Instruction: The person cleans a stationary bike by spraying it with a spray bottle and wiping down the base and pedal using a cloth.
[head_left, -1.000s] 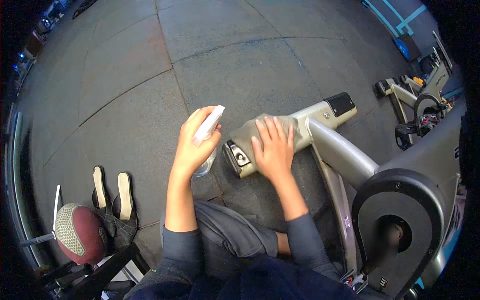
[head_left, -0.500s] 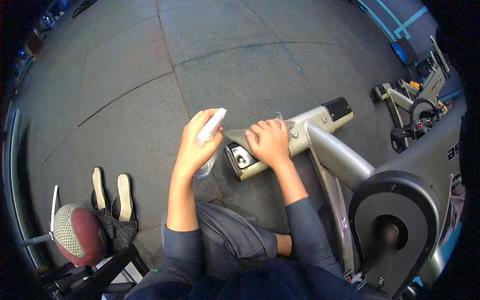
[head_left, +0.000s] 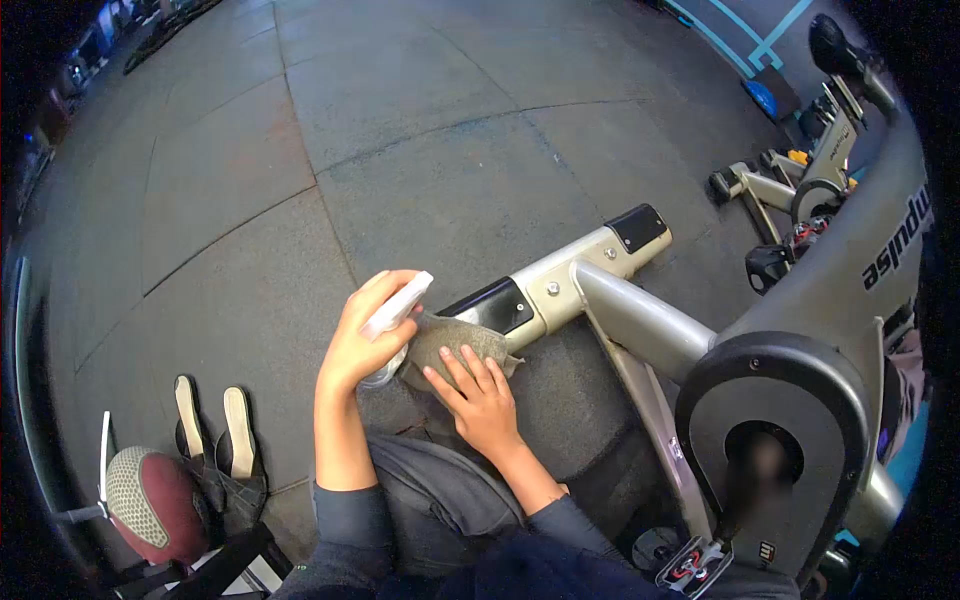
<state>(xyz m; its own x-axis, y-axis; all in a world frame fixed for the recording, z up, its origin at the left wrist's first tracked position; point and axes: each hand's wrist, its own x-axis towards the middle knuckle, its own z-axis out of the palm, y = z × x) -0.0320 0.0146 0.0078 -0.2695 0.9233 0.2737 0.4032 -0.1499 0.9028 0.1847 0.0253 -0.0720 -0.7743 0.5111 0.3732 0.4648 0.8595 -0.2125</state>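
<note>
My left hand [head_left: 362,335] is wrapped round a spray bottle with a white trigger head [head_left: 398,305]; its clear body [head_left: 385,372] shows below the fingers. My right hand [head_left: 482,412] lies palm down with fingers spread on a grey cloth [head_left: 440,345]. The cloth drapes over the near-left end of a metallic exercise bike base bar [head_left: 553,288], hiding the end's outer tip. A black plate [head_left: 497,307] on the bar shows just above the cloth.
The bike's frame and round black housing [head_left: 760,460] rise on the right, with a pedal [head_left: 695,565] low down. Another bike [head_left: 815,185] stands farther back. At the left are black sandals [head_left: 237,435] and a maroon-and-grey rounded pad [head_left: 155,505]. Dark matting [head_left: 220,240] covers the floor.
My right hand has slid the cloth down and left to the bar's end, and its fingers have spread. My left hand has lowered with the bottle; the view has shifted too.
</note>
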